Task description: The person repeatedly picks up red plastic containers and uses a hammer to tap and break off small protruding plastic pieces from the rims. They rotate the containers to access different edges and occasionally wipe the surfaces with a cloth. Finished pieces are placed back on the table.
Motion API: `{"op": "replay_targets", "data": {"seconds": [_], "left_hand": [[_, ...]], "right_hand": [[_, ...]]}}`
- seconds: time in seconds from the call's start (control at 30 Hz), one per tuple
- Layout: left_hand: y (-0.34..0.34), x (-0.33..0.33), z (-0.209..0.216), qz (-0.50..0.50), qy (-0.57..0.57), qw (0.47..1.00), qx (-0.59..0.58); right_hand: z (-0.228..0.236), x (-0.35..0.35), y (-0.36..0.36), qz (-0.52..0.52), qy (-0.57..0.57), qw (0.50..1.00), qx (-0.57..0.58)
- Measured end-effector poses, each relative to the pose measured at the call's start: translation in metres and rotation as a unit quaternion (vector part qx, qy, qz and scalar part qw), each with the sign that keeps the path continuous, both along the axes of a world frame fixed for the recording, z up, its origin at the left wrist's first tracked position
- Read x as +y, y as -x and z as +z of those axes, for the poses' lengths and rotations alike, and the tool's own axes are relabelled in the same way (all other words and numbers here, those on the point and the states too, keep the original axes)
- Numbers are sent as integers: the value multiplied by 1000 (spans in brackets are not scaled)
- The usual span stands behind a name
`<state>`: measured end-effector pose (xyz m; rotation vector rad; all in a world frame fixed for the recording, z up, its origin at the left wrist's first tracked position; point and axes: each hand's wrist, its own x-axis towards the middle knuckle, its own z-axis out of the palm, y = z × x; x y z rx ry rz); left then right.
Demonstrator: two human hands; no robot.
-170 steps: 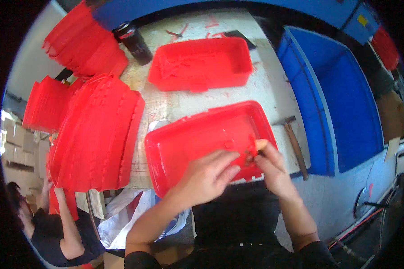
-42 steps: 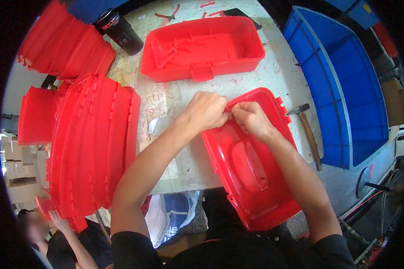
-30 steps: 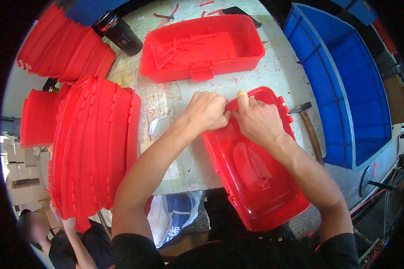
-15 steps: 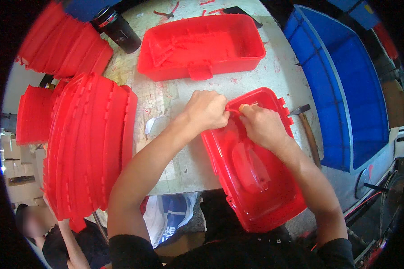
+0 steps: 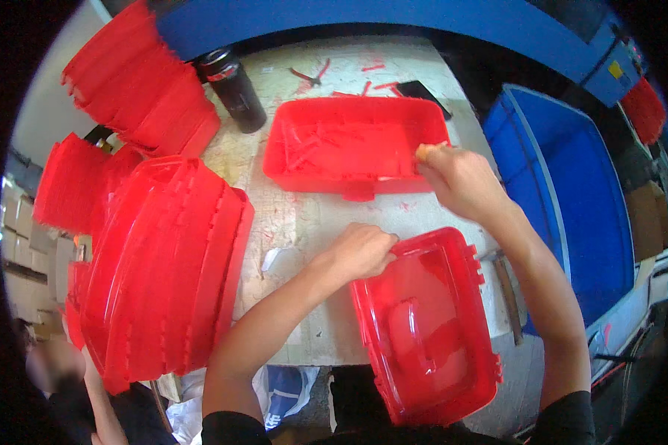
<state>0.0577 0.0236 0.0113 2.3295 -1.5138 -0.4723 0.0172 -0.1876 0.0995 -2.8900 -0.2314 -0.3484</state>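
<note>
My left hand is closed on the upper left corner of a glossy red plastic lid, a shallow tray shape with small tabs along its sides. The lid lies at the table's front edge, close to my body. My right hand is over the right end of a deeper red plastic box, fingers pinched together. Something yellowish shows at its fingertips; what the fingers hold, if anything, cannot be made out. Thin red strips lie inside the box.
Stacks of red plastic parts stand along the left. Farther back are a black tumbler, pliers and a dark phone-like slab. A hammer handle lies right of the lid. A large blue crate stands beyond it; another person is at lower left.
My right hand has moved from the lid up and away to the box's right end. The left hand stays on the lid's corner. The whole view has shifted, showing more of the far side.
</note>
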Motion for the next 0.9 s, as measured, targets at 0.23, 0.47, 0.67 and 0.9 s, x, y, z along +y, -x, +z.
{"op": "replay_targets", "data": {"seconds": [0.23,0.47,0.67,0.9], "left_hand": [[-29,-8,-8,-36,-19,999,2],[-27,-5,-1,-15,-51,998,21],[-23,4,8,46,197,978,45],[32,29,43,265,485,739,386]], "right_hand": [[-73,44,-145,95,7,995,6],[-107,95,-215,107,81,991,16],[-52,56,-141,-13,-446,894,-27],[-21,54,36,1,-673,738,50]]}}
